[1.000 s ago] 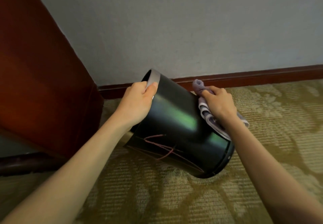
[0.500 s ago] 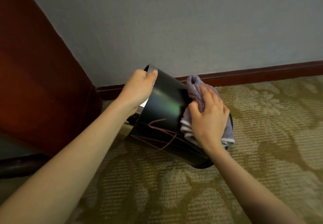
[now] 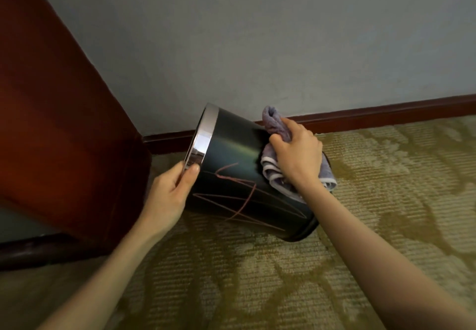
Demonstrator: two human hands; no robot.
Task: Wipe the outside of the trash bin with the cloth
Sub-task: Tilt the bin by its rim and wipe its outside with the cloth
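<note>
A black trash bin (image 3: 233,157) with a shiny metal rim lies tilted, its mouth facing left and its base low at the right, near the carpet. Reddish scribble lines mark its near side. My left hand (image 3: 170,192) grips the lower part of the metal rim, thumb on the outside. My right hand (image 3: 296,154) holds a bunched purple cloth (image 3: 277,126) with white edging and presses it against the bin's upper right side. Part of the cloth hangs below my wrist.
A dark red wooden cabinet (image 3: 59,123) stands close on the left. A grey wall with a dark red skirting board (image 3: 386,113) runs behind the bin. Patterned beige carpet (image 3: 283,278) covers the floor.
My left hand has shifted from the upper rim down to the lower rim, baring the metal band. The bin has turned, and my right hand with the cloth has moved up its side.
</note>
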